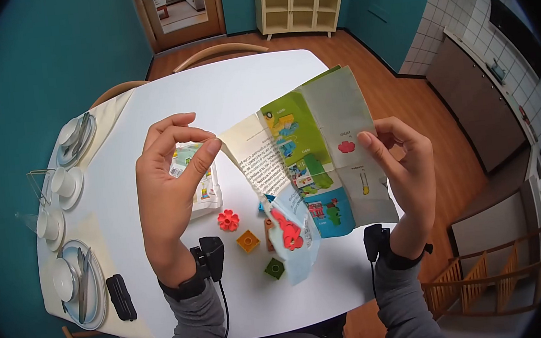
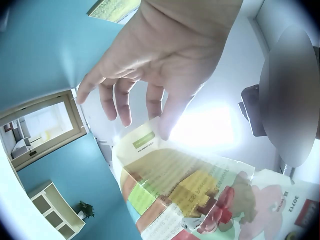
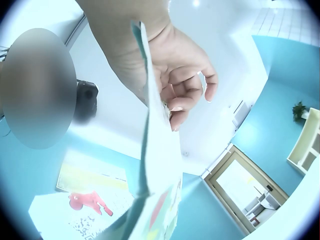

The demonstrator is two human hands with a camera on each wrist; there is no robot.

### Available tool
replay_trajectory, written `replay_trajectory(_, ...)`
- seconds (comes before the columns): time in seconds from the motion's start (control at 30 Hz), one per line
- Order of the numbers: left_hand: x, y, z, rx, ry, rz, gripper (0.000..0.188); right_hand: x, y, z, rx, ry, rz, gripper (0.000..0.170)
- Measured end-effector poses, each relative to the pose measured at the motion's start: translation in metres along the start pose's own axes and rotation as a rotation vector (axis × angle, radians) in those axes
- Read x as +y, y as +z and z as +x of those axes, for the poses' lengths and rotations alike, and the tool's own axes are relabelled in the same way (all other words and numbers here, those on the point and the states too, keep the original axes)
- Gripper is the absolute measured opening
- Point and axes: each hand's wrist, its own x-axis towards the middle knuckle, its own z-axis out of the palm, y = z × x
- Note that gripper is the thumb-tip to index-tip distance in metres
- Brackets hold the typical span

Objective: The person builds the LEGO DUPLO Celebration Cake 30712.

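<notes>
An instruction leaflet point(image 1: 349, 103), unfolded and creased, hangs over the table between both hands, printed with small toy models and text. My left hand point(image 1: 171, 185) pinches its left corner between thumb and index finger; in the left wrist view the other fingers of this hand point(image 2: 155, 60) hang loosely curved. The right hand point(image 1: 411, 172) grips the opposite edge, thumb on the printed face. Beneath the leaflet lie a red flower piece point(image 1: 228, 220), a yellow block point(image 1: 248, 241) and a dark green block point(image 1: 274, 269). A printed packet point(image 1: 211, 197) lies partly hidden behind my left hand.
Along the left side of the white table point(image 1: 172, 90) stand stacked plates point(image 1: 100, 296) with cutlery, plus white cups point(image 1: 63, 181) on saucers. A black case point(image 1: 121, 297) lies near the plates. Wooden chairs point(image 1: 220, 51) surround the table, and a cream cabinet point(image 1: 298, 0) stands beyond.
</notes>
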Motion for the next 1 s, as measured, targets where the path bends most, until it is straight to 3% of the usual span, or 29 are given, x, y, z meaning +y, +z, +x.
replay_trajectory(0.5,0.006,0.002,-0.001,-0.128,-0.13,0.167,0.016,0.004,-0.005,0.003,0.043,-0.006,0.041,0.019)
replay_trajectory(0.67,0.005,0.011,-0.003,-0.14,0.016,0.174,0.017,0.001,-0.004,0.002,0.029,0.014,0.021,0.018)
replay_trajectory(0.8,0.009,0.017,-0.005,-0.176,0.032,0.147,0.019,0.001,0.0,0.002,0.009,-0.05,-0.006,0.016)
replay_trajectory(0.93,0.024,0.028,-0.014,-0.298,0.185,0.232,0.02,-0.005,0.004,0.0,-0.028,-0.091,-0.048,0.015)
replay_trajectory(1.0,0.038,0.035,-0.02,-0.594,0.011,0.073,0.026,-0.005,0.005,0.0,-0.034,-0.096,-0.037,0.014)
